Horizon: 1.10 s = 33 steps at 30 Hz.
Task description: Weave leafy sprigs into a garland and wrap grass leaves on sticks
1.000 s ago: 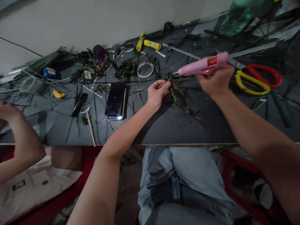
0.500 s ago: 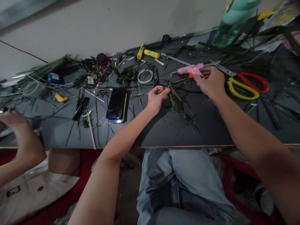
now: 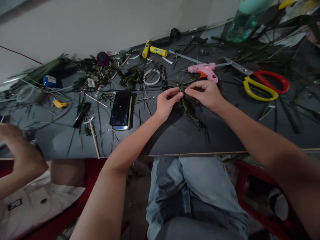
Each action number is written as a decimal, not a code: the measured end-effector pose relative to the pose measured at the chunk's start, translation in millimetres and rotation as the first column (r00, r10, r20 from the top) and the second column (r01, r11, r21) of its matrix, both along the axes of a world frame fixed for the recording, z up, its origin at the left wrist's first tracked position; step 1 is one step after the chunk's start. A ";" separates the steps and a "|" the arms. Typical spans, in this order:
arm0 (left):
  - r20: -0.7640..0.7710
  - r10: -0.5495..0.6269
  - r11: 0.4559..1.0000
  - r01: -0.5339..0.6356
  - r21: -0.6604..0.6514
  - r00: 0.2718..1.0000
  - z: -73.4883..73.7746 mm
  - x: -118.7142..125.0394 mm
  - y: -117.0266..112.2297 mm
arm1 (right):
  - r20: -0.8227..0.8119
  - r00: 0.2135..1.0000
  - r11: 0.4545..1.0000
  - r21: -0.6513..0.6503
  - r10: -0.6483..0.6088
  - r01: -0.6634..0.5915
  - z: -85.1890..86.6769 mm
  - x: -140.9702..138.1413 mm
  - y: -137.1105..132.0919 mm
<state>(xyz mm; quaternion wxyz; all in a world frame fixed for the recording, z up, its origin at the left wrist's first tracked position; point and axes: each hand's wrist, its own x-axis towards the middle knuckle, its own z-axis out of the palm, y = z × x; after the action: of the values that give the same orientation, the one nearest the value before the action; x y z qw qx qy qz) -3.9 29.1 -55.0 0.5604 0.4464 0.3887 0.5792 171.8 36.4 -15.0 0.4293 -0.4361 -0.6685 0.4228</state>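
A dark green braided leaf strip hangs down over the grey table between my hands. My left hand pinches its upper end between thumb and fingertips. From the other side, my right hand grips the same end, with its thumb and forefinger pressed together. Just beyond my right hand lies a pink glue gun with an orange trigger, its nozzle pointing left. To the right of it are large scissors with one red and one yellow handle, their blades apart.
Two stacked phones lie left of my left hand. Behind are a white ring, a black marker and yellow glue sticks. A green bottle stands at back right. Another person's arm rests at far left. Leaf scraps litter the table.
My right hand has let go of the glue gun, leaving it on the table, and has moved left and down to the braided leaf strip. My left hand still pinches the strip.
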 end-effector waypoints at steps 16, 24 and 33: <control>-0.030 -0.041 0.997 0.043 0.067 0.999 -6.7 -1.0 3.4 | -0.072 0.997 0.997 -0.078 -0.029 0.024 0.0 -1.8 0.4; -0.026 -0.035 0.998 0.037 0.054 0.999 -4.3 -0.5 0.9 | -0.119 0.990 0.987 -0.132 0.074 -0.089 3.8 -1.2 -2.3; -0.045 -0.029 0.999 0.029 0.016 0.999 -4.3 -1.1 0.3 | -0.165 0.985 0.983 -0.165 0.048 -0.076 5.0 -2.7 -3.3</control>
<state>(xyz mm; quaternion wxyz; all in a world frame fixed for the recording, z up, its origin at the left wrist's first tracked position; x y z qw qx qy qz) -5.0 29.4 -59.3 0.5563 0.4694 0.3899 0.5641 169.1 33.1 -10.0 0.4295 -0.4145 -0.6064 0.5253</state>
